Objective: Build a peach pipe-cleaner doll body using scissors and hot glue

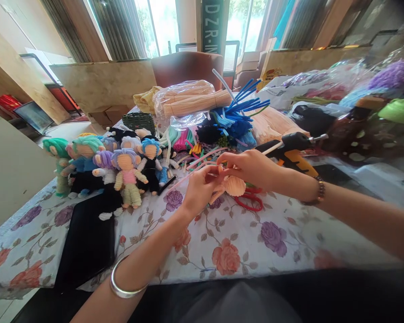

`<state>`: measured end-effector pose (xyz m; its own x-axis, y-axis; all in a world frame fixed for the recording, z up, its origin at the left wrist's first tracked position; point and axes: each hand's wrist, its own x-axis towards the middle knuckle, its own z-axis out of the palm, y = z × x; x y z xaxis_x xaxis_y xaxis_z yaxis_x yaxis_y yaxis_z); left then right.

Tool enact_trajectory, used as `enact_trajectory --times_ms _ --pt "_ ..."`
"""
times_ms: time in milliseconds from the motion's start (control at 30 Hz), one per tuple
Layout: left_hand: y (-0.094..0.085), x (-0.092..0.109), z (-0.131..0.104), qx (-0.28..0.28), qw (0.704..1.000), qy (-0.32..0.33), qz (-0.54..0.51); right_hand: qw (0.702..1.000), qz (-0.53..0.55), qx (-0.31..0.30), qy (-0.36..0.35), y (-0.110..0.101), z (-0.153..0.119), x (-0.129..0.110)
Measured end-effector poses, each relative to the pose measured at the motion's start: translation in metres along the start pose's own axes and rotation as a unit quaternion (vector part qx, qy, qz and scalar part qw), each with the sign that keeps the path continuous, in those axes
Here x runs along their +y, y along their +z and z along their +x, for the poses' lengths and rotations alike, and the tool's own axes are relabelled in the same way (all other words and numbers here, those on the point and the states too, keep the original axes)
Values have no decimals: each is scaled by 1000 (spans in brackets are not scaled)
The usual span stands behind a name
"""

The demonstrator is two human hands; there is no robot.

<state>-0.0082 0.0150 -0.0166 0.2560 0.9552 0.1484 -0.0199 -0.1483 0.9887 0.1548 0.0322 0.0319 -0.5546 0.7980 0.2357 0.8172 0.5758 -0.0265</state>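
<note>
My left hand (204, 186) and my right hand (252, 168) meet over the flowered tablecloth (195, 251), fingertips pinched together. Between them is a small peach doll piece (234, 185) with a ribbed, rounded part hanging below my right fingers. Both hands appear to grip its upper end; the exact spot is hidden by the fingers. Red-handled scissors (249, 202) lie just beneath and behind the piece. A pale pink strip (207, 158) extends to the left behind my hands.
Several yarn-haired dolls (126, 172) stand at the left, beside a black tablet-like slab (87, 237). Behind my hands are blue pipe cleaners (237, 119) and a wrapped peach bundle (191, 101). A glue gun (298, 154) lies beyond my right wrist; plastic bags fill the right back.
</note>
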Motion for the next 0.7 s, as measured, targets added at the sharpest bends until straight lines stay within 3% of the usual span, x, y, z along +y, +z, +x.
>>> enact_trajectory --times_ms 200,400,567,700 --pt "-4 -2 4 -11 1000 -19 -9 1000 17 -17 19 -5 -4 -7" --pt "-5 1 5 7 999 19 39 997 33 -50 40 -10 -10 -15" --pt "-5 3 4 21 992 58 113 996 26 -81 2 -10 -17 -12" --pt "-6 4 3 3 981 83 177 998 24 -49 -27 -8 -25 -14"
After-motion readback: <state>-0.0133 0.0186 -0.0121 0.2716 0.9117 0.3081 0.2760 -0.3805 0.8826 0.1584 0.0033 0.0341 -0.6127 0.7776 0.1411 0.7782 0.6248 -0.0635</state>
